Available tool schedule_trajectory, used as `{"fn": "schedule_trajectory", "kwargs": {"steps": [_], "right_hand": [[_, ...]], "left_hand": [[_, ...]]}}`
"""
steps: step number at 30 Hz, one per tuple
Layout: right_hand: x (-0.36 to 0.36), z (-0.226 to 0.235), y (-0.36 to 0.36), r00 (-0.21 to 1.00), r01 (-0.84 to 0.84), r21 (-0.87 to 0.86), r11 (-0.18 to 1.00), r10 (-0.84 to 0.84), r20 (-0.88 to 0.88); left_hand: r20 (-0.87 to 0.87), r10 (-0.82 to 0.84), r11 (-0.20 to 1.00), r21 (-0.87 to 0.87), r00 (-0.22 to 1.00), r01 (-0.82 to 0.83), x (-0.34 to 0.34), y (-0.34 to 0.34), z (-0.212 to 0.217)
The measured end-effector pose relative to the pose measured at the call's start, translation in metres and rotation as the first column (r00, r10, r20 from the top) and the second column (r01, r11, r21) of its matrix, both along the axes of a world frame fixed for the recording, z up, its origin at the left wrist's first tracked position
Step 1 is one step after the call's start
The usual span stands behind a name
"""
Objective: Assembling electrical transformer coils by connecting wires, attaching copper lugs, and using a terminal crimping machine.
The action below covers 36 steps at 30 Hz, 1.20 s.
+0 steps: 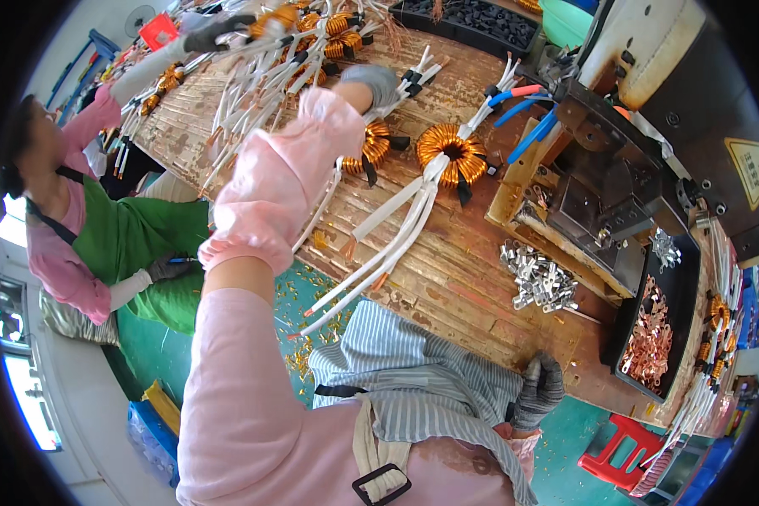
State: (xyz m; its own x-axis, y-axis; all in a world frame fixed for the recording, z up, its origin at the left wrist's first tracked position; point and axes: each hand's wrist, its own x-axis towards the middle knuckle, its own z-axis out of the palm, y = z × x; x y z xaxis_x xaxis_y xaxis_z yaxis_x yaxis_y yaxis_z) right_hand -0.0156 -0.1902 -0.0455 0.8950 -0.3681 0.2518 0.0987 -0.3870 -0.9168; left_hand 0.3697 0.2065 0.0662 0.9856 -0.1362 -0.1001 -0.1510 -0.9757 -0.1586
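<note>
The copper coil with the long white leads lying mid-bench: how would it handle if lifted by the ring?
The copper coil looks densely wound, so it is probably heavy for its size. Its white leads trail in loose curves past the bench edge, so they would likely droop and drag. Lying flat, it seems unlikely to roll.

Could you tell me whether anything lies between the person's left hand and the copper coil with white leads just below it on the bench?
Nothing visible does. The left hand reaches out over the wooden bench, and the nearest copper coil lies just below it, uncovered.
</note>
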Motion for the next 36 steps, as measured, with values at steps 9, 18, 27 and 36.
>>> {"fn": "schedule_trajectory", "kwargs": {"steps": [9, 18, 27, 36], "right_hand": [[0.0, -0.001, 0.002, 0.999, 0.046, -0.104, 0.994, -0.048, -0.019], [0.0, -0.001, 0.004, 0.998, 0.052, -0.158, 0.986, -0.058, -0.029], [0.002, -0.002, 0.005, 0.998, 0.045, -0.157, 0.987, -0.05, -0.025], [0.002, -0.001, 0.002, 1.0, 0.026, -0.176, 0.984, -0.025, 0.008]], "left_hand": [[0.027, 0.219, 0.975, 0.023, 0.975, -0.22, 0.031, 0.08, 0.041], [0.137, 0.325, 0.938, 0.079, 0.936, -0.337, 0.0, 0.047, 0.002], [0.194, 0.331, 0.926, 0.125, 0.924, -0.357, 0.028, 0.04, -0.033], [0.004, -0.005, 0.238, -0.971, 1.0, 0.005, 0.035, 0.101, 0.11]]}}
